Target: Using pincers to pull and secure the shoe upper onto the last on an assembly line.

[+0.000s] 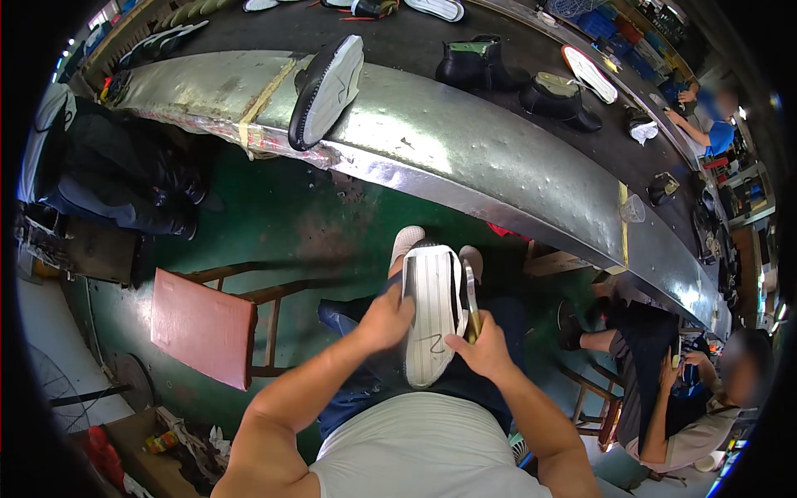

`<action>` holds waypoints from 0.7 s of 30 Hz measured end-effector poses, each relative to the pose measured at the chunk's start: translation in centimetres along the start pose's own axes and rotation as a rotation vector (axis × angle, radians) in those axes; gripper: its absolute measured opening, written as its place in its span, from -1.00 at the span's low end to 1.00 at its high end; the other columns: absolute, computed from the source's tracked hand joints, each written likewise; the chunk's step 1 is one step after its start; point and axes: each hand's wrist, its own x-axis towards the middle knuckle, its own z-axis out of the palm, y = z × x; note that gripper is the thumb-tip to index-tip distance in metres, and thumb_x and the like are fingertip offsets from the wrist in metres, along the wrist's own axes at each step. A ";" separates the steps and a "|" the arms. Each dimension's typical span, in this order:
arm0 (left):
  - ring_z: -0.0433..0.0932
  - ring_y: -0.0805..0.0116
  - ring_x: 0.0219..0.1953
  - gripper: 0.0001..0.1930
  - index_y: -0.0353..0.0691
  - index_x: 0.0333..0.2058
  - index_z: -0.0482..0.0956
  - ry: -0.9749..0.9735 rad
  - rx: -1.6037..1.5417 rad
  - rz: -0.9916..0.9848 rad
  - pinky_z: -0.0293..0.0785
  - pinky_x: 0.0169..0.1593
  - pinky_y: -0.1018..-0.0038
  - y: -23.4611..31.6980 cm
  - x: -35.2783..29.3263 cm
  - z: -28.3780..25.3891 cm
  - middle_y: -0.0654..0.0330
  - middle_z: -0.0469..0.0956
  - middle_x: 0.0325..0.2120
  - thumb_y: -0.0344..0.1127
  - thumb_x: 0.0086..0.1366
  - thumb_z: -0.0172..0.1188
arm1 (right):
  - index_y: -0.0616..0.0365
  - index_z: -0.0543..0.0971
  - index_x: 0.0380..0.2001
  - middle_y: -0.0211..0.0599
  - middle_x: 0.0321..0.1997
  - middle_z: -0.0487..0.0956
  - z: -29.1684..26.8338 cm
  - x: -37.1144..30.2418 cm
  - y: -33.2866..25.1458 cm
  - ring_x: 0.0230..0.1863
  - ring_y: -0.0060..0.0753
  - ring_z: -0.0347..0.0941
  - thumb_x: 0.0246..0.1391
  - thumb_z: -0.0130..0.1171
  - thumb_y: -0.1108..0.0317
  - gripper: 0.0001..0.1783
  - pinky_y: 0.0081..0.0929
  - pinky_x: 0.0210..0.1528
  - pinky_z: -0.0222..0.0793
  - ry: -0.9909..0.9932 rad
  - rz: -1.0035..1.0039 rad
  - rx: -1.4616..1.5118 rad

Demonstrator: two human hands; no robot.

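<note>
On my lap lies a dark shoe with its white ribbed sole (430,315) facing up and a dark pen mark near the lower end. My left hand (388,318) is closed around the shoe's left side, its fingers partly hidden. My right hand (484,344) is closed on a slim metal tool with a yellowish handle (473,322), upright along the shoe's right edge. Its thumb reaches the lower sole. The tool's exact kind is unclear. White edging stands slightly away from the shoe's upper right side. Another black shoe with a white sole (332,95) rests on the bench edge.
A metal-covered bench (465,137) with a dark conveyor belt (398,41) crosses ahead, carrying black boots (477,65) and a clear cup (633,209). A pink-topped stool (203,328) stands left. Co-workers sit at right (664,390) and far right (706,120); another person's dark-clothed legs (116,174) are left.
</note>
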 end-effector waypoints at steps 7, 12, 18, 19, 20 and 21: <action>0.43 -0.09 0.23 -0.20 -0.26 0.42 0.04 0.057 -0.071 0.041 0.31 0.28 0.31 -1.7 -4.1 3.0 -0.33 0.41 0.16 -0.42 0.17 0.04 | 0.32 0.45 -0.20 -0.19 -0.48 0.59 0.8 -4.1 2.1 -0.49 -0.40 0.57 0.18 0.22 0.26 -0.68 -0.45 -0.40 0.47 -0.136 0.188 0.377; 0.41 0.06 0.24 0.01 -0.12 0.49 -0.24 -0.366 -0.065 0.050 0.30 0.25 0.44 2.0 -5.3 2.8 -0.19 0.37 0.22 -0.53 0.08 0.08 | 0.30 0.44 -0.20 -0.28 -0.45 0.57 -0.2 -7.4 6.2 -0.49 -0.51 0.52 0.04 0.24 0.42 -0.71 -0.47 -0.41 0.45 -0.051 0.070 0.456; 0.41 0.24 0.19 -0.10 -0.26 0.43 0.02 -0.534 -0.407 -0.097 0.30 0.25 0.41 2.3 -3.4 7.4 -0.01 0.39 0.21 -0.57 0.05 0.06 | 0.32 0.46 -0.07 -0.18 -0.25 0.60 -3.0 -8.2 6.8 -0.24 -0.39 0.54 -0.10 0.19 0.48 -0.57 -0.38 -0.14 0.48 0.056 0.099 0.335; 0.38 0.24 0.22 -0.14 -0.31 0.41 0.07 -0.577 -0.454 -0.137 0.29 0.27 0.38 2.0 -3.7 7.9 0.00 0.39 0.21 -0.56 0.05 0.05 | 0.33 0.48 -0.11 -0.08 -0.30 0.62 -3.6 -8.4 7.2 -0.26 -0.29 0.58 -0.07 0.25 0.40 -0.58 -0.32 -0.17 0.49 0.048 0.124 0.308; 0.37 0.23 0.24 -0.13 -0.32 0.41 0.04 -0.601 -0.502 -0.075 0.28 0.28 0.39 1.0 -3.8 8.8 -0.01 0.38 0.22 -0.55 0.05 0.06 | 0.32 0.48 -0.12 -0.07 -0.31 0.62 -3.9 -8.9 8.5 -0.27 -0.25 0.59 -0.04 0.28 0.35 -0.59 -0.31 -0.17 0.49 0.061 0.091 0.253; 0.37 0.23 0.25 -0.12 -0.33 0.42 0.02 -0.618 -0.552 -0.011 0.27 0.29 0.39 -0.7 -3.3 9.8 -0.02 0.36 0.23 -0.53 0.06 0.06 | 0.31 0.49 -0.14 -0.07 -0.32 0.62 -4.2 -9.3 9.7 -0.28 -0.21 0.60 -0.02 0.31 0.30 -0.58 -0.31 -0.17 0.49 0.072 0.052 0.197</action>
